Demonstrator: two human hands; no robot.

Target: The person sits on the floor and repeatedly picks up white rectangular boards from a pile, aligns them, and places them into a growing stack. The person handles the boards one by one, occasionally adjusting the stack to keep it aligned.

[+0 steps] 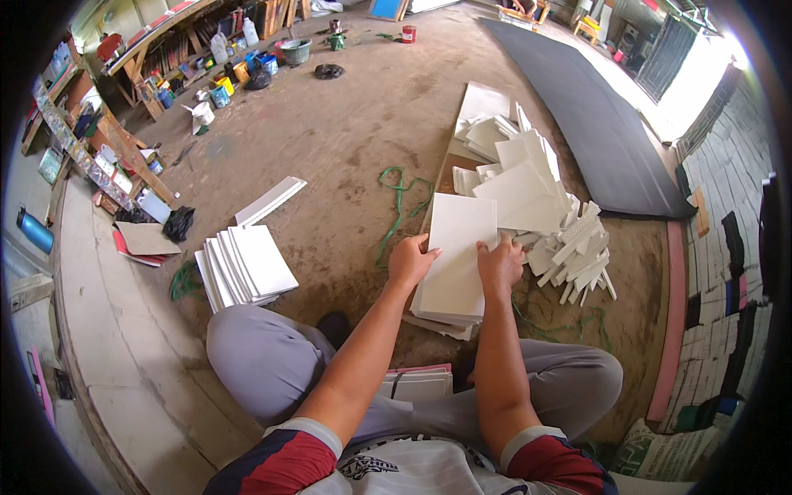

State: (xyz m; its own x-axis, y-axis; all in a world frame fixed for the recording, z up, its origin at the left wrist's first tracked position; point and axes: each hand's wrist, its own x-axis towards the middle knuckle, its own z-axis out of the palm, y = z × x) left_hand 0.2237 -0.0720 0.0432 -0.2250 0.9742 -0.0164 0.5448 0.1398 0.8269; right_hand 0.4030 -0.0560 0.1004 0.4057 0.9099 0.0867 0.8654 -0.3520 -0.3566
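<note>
In front of me lies a stack of white rectangular sheets (456, 272), its long side running away from me. My left hand (415, 262) is closed on the stack's left edge, thumb pressing at the border. Across from it, my right hand (501, 266) grips the right edge with its fingers curled. How many sheets the hands take in is hidden. Just beyond sits a messy heap of loose white sheets (524, 194), with narrow white strips (584, 247) spilling to its right. Between my crossed legs is a bundle of sheets (417, 384) with a dark band around it.
To my left stand leaning white sheets (247, 268), beside a separate long white piece (271, 200). Green twine (396, 202) trails over the floor. A long dark grey mat (590, 124) stretches along the right. Paint cans and buckets (221, 95) crowd the far left, near a wooden bench.
</note>
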